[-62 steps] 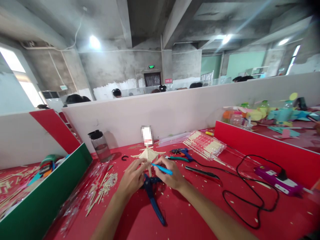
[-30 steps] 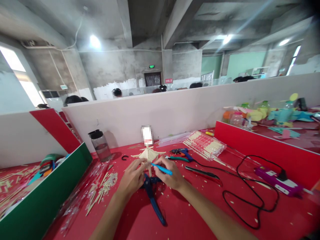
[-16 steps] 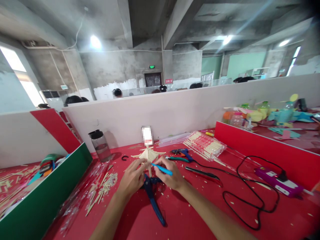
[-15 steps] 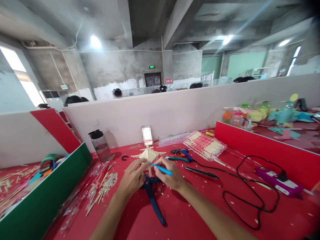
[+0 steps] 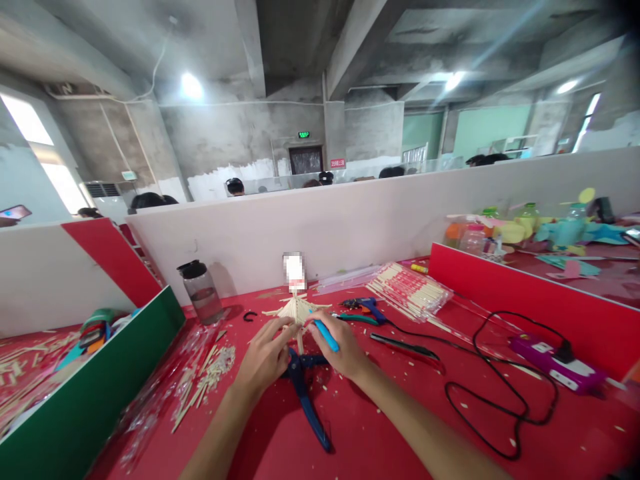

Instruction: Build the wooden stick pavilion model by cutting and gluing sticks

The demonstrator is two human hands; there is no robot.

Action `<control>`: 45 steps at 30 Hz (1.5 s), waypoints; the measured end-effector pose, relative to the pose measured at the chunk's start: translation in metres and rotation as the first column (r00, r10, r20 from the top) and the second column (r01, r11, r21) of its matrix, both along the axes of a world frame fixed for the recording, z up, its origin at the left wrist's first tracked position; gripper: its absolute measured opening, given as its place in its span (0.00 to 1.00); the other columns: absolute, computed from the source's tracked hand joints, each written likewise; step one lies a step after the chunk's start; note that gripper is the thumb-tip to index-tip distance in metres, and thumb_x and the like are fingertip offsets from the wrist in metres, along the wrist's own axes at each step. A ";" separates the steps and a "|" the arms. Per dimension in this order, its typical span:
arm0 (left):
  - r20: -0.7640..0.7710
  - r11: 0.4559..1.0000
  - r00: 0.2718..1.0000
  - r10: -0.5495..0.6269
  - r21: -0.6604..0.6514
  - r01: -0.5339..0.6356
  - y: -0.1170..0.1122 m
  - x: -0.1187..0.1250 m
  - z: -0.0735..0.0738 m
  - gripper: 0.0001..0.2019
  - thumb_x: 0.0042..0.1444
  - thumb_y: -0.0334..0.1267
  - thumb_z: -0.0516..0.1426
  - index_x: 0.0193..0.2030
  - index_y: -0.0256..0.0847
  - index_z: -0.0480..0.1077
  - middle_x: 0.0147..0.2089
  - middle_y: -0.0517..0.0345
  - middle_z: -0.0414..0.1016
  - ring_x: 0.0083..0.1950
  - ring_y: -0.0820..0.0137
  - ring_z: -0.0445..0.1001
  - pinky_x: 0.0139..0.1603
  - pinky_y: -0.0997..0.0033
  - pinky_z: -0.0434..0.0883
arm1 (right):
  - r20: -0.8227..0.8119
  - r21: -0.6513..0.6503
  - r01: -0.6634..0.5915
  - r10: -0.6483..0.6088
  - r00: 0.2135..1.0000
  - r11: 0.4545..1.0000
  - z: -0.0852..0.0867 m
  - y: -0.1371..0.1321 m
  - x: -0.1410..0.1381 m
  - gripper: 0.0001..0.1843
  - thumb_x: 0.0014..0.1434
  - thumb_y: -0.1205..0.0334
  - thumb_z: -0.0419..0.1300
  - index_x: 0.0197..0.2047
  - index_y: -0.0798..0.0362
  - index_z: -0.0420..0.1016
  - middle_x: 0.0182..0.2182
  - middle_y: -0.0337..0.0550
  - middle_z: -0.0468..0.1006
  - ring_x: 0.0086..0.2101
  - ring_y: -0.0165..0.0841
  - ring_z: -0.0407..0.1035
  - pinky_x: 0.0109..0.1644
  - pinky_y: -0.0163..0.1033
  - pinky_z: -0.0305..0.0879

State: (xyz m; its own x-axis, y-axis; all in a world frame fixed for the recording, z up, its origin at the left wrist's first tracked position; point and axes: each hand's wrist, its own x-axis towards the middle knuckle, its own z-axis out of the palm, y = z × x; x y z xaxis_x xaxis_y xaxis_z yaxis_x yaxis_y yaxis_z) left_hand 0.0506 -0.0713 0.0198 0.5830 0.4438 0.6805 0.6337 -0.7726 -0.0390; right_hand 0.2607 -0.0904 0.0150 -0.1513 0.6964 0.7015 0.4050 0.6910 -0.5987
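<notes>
A small model of pale wooden sticks [image 5: 297, 309] stands on the red table [image 5: 380, 427], on a thin upright stick. My left hand [image 5: 264, 358] pinches that stick just below the model. My right hand [image 5: 340, 349] is closed round a light blue pen-like tool [image 5: 326, 335], its tip up against the model's right side. Blue-handled pliers [image 5: 305, 393] lie on the table under and between my hands.
Loose stick offcuts and clear wrappers [image 5: 200, 373] lie at the left, a dark-lidded bottle [image 5: 201, 291] behind them. A blue glue gun [image 5: 367, 307], a bundle of sticks [image 5: 410, 288], a black cable [image 5: 500, 393] and a purple power strip [image 5: 550, 360] are at the right. White dividers [image 5: 350, 220] enclose the table.
The blue tool in my right hand has tilted more upright, its tip now higher against the model. My left hand stays pinched on the stick.
</notes>
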 end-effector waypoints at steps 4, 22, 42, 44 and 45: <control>-0.009 1.000 1.000 0.000 -0.018 0.000 0.001 0.000 -0.001 0.28 0.52 0.20 0.48 0.58 0.43 0.69 0.56 0.49 0.72 0.55 0.64 0.72 0.56 0.65 0.73 | 0.020 -0.008 -0.022 0.022 1.000 1.000 -0.003 0.003 -0.003 0.08 0.65 0.59 0.57 0.46 0.49 0.71 0.35 0.43 0.78 0.33 0.36 0.73 0.40 0.38 0.66; 0.098 0.996 0.995 0.023 -0.090 -0.014 -0.003 0.001 0.002 0.24 0.55 0.24 0.47 0.59 0.39 0.62 0.48 0.48 0.75 0.45 0.68 0.76 0.48 0.71 0.74 | -0.033 -0.024 -0.016 0.015 0.999 1.000 -0.007 0.008 -0.007 0.07 0.63 0.61 0.57 0.45 0.51 0.71 0.27 0.39 0.75 0.27 0.32 0.69 0.35 0.34 0.63; 0.137 0.987 0.991 0.009 -0.159 0.013 -0.001 -0.003 -0.002 0.23 0.55 0.23 0.47 0.58 0.41 0.62 0.50 0.49 0.75 0.50 0.67 0.75 0.50 0.69 0.74 | -0.024 -0.029 0.009 -0.010 1.000 1.000 -0.009 0.011 -0.008 0.06 0.63 0.60 0.58 0.44 0.50 0.71 0.29 0.39 0.75 0.28 0.33 0.70 0.36 0.35 0.64; 0.136 0.987 0.991 0.003 -0.161 0.019 0.000 -0.002 -0.003 0.23 0.55 0.23 0.47 0.58 0.40 0.63 0.50 0.49 0.74 0.50 0.66 0.75 0.50 0.69 0.73 | -0.028 -0.030 0.006 -0.006 1.000 1.000 -0.008 0.010 -0.008 0.06 0.63 0.61 0.58 0.44 0.50 0.71 0.30 0.39 0.76 0.29 0.33 0.71 0.37 0.35 0.65; 0.138 0.987 0.990 0.000 -0.158 0.022 0.000 -0.002 -0.003 0.23 0.56 0.24 0.47 0.58 0.40 0.63 0.50 0.48 0.74 0.51 0.66 0.75 0.50 0.69 0.73 | -0.032 -0.030 0.001 -0.002 1.000 1.000 -0.008 0.010 -0.009 0.06 0.63 0.61 0.58 0.44 0.50 0.71 0.31 0.40 0.77 0.30 0.33 0.72 0.37 0.35 0.65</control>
State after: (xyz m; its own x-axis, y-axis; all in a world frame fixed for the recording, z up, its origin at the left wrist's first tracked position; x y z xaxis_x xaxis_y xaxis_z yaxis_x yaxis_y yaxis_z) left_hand 0.0482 -0.0714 0.0170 0.4945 0.5467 0.6757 0.6160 -0.7689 0.1713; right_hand 0.2522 -0.0803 0.0073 -0.1280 0.7177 0.6845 0.3868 0.6717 -0.6318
